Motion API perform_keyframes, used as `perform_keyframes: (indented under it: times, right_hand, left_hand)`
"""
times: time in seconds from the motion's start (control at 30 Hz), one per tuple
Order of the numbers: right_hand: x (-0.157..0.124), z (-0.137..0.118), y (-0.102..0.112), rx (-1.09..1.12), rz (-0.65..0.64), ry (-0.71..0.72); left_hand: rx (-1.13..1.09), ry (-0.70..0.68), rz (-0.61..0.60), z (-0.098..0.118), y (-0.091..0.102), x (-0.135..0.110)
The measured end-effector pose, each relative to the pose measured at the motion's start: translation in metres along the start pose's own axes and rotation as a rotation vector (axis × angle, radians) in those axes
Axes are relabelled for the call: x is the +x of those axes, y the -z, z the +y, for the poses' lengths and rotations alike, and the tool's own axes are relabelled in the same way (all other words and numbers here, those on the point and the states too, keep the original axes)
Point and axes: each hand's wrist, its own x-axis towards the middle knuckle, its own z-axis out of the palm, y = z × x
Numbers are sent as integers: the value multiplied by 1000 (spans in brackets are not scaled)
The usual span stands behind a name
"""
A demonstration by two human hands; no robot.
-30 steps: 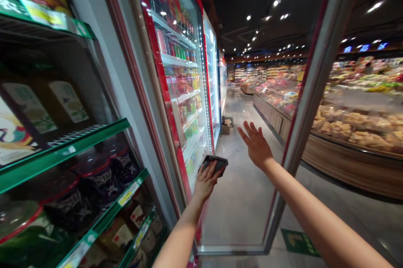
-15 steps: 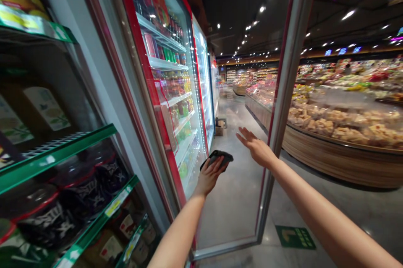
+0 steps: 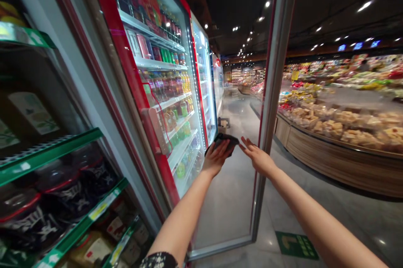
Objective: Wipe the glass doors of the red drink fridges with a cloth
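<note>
A folded dark cloth is under the fingers of my left hand, held up in front of the glass door. Whether the cloth presses on the pane I cannot tell. My right hand is empty, its fingers stretched toward the cloth's right end and a small gap between them. The wrist of that hand crosses the door's grey metal frame. The door stands swung out from a row of coolers, and the aisle shows through its glass.
Lit red-framed drink coolers line the left side. Nearer on the left, green-edged shelves hold large dark-labelled bottles. A wood-sided display counter with bagged food curves along the right. A green floor sign lies by the door.
My left hand and the cloth have moved up and to the right. My right hand is slightly lower and now close to the cloth. The view has shifted a little.
</note>
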Motion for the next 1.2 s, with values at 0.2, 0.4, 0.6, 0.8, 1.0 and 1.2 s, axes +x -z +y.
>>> perform_keyframes:
  times: [0.2,0.4,0.6,0.8,1.0,1.2]
  right_hand:
    - [-4,39,0,-30,4,74]
    - [-4,68,-29,-49,43,110]
    - [-11,81,-43,-8,53,187]
    - [-22,86,-49,27,49,177]
    - [-30,82,-60,18,91,140]
    - [-48,81,-60,21,92,102]
  left_hand:
    - [48,130,-34,-20,18,14]
    - [136,407,151,-31,20,97]
    - [0,-8,-137,5,-20,-11]
    - [37,-21,-174,7,-27,4]
    - [194,133,-120,32,-63,63]
    - [113,-227,-215,51,-80,17]
